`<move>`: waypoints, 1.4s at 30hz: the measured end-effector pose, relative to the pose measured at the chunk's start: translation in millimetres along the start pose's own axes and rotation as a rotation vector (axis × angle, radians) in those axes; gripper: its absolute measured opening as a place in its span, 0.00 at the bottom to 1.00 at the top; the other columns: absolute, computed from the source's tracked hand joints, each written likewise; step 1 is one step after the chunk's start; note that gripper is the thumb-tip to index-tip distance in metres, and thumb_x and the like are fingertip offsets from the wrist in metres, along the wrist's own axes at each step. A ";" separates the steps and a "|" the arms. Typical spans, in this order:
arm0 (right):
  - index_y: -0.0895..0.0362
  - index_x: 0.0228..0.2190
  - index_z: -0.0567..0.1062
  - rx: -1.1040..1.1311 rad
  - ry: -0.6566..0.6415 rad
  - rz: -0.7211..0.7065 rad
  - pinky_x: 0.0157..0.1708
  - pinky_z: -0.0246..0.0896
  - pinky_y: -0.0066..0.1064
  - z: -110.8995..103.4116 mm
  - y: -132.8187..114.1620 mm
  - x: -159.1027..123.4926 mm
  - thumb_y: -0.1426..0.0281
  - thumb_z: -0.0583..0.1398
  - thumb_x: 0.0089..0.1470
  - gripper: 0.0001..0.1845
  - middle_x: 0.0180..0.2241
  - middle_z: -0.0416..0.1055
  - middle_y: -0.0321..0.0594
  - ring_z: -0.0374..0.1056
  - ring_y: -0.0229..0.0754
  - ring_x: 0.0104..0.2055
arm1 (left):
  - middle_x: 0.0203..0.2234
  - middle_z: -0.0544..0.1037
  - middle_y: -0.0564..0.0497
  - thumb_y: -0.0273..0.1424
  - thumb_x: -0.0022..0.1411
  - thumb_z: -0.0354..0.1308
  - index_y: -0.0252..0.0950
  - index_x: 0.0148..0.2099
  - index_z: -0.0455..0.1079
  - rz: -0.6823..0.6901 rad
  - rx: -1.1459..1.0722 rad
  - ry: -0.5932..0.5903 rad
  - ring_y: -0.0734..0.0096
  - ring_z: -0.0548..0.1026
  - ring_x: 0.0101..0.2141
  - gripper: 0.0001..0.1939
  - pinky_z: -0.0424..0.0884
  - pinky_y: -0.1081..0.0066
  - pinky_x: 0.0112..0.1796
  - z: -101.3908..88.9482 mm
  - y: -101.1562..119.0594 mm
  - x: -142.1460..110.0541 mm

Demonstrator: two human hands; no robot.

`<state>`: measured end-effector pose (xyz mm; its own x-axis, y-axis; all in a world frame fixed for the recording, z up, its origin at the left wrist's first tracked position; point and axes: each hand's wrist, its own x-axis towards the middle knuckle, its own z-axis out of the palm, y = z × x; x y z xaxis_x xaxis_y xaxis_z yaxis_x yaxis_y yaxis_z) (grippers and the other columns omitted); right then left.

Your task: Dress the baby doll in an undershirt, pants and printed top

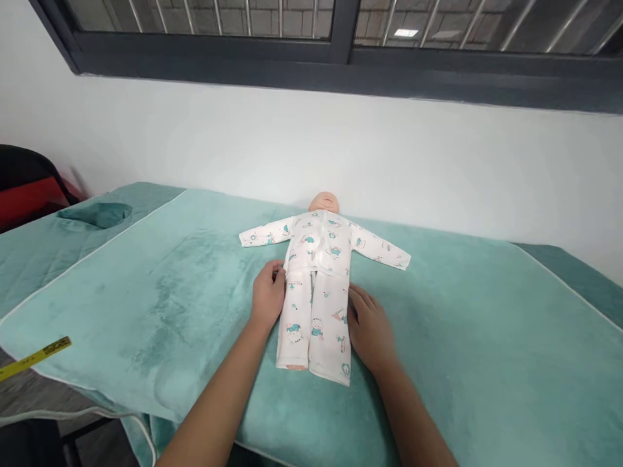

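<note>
A baby doll lies on its back, head toward the wall, on a pale green plush cover. It wears a white long-sleeved top with a small teal print, sleeves spread to both sides. Matching white trousers cover its legs, and a bit of foot shows at one cuff. My left hand is curled at the left hip, its fingers closed on the edge of the trousers near the waist. On the other side, my right hand has bent fingers against the trousers' outer edge; its fingertips are partly hidden.
The green cover spreads over the table against a white wall, under a barred window. At left lie a small teal cloth item and a red and black object. A yellow strip and pale cable are nearer.
</note>
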<state>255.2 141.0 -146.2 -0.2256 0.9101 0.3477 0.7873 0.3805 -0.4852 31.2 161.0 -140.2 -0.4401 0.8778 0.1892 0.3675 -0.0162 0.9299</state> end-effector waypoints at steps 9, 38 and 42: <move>0.55 0.43 0.69 0.467 -0.084 0.007 0.40 0.62 0.30 -23.1 -10.3 -82.6 0.62 0.56 0.62 0.11 0.40 0.68 0.40 0.65 0.38 0.39 | 0.36 0.75 0.49 0.38 0.66 0.51 0.38 0.45 0.73 0.014 -0.106 -0.060 0.67 0.73 0.37 0.13 0.69 0.67 0.40 -32.1 3.1 -63.6; 0.57 0.27 0.62 0.135 0.074 -0.212 0.28 0.48 0.26 -1.6 -34.7 -89.6 0.73 0.54 0.59 0.08 0.25 0.62 0.34 0.57 0.34 0.26 | 0.34 0.69 0.49 0.20 0.61 0.57 0.37 0.45 0.71 0.714 0.169 -0.064 0.71 0.70 0.36 0.11 0.69 0.71 0.36 -40.3 -7.5 -137.0; 0.57 0.26 0.61 0.117 0.066 -0.245 0.29 0.48 0.27 -2.2 -33.6 -90.1 0.75 0.54 0.58 0.09 0.25 0.62 0.35 0.57 0.35 0.28 | 0.38 0.69 0.47 0.21 0.60 0.59 0.39 0.46 0.72 0.710 0.261 -0.027 0.69 0.68 0.39 0.12 0.70 0.68 0.38 -40.2 -8.5 -139.7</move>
<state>250.3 45.9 -159.5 -0.3602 0.7772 0.5159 0.6414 0.6079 -0.4681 56.6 19.3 -161.9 -0.0059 0.7103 0.7039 0.7388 -0.4713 0.4817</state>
